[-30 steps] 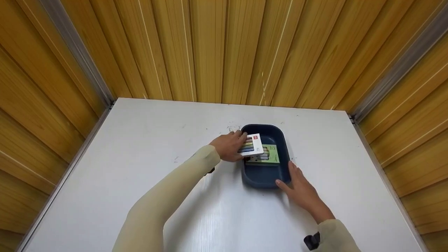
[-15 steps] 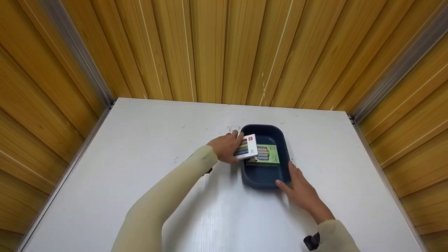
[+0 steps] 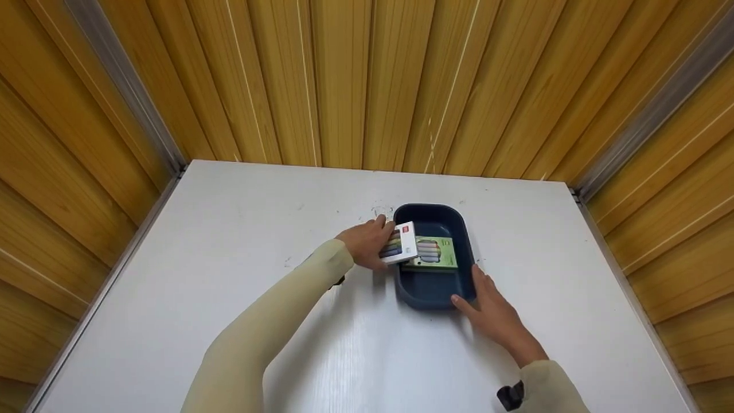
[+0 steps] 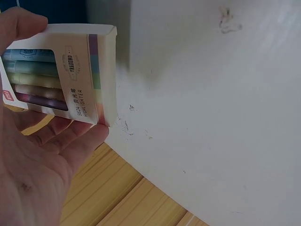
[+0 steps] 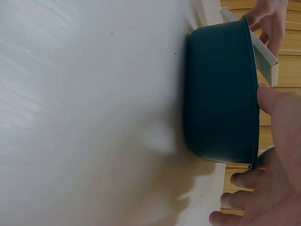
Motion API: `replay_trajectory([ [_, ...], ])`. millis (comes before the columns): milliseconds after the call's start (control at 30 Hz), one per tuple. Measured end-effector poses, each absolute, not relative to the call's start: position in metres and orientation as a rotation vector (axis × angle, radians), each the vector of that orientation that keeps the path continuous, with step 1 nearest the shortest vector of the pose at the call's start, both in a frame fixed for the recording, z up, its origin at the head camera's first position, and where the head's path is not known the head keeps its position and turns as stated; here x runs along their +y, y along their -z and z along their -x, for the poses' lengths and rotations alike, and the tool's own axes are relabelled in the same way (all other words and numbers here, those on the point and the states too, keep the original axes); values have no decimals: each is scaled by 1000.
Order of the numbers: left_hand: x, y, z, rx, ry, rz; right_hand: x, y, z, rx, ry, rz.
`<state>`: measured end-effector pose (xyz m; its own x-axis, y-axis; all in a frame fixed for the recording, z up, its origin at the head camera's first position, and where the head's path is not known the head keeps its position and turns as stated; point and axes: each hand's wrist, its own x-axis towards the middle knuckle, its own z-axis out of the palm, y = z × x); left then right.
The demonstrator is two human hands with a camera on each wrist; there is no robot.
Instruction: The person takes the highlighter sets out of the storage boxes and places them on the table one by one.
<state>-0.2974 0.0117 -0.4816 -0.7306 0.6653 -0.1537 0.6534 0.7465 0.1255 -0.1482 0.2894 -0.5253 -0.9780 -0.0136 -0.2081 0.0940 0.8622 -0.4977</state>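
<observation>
My left hand (image 3: 367,241) grips a white box of highlighters (image 4: 84,77) between thumb and fingers; coloured pens show through its window. The box is tilted over the left rim of a dark blue plastic bin (image 3: 427,295). Inside the bin lies a green box of pens (image 3: 438,252), partly covered by the white box in the head view. At the bin's front right corner is my right hand (image 3: 493,312), its thumb at the rim and its fingers spread along the right side. In the right wrist view the bin (image 5: 221,94) stands on the table.
The white table (image 3: 241,229) bears dark smudges (image 3: 381,211) just left of the bin's far end. Wood-patterned panels (image 3: 338,86) rise behind the table and at both sides, with grey metal posts (image 3: 126,86) in the corners.
My left hand has moved a little left with the highlighter box, baring more of the green box and tilting the white one. The right hand and the bin have stayed in place.
</observation>
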Motion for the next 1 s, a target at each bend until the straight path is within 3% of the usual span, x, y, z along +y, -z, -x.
replay_trajectory([
  [1000, -1, 488, 296, 2741, -104, -1085, 289, 523, 149, 2821, 759, -60],
])
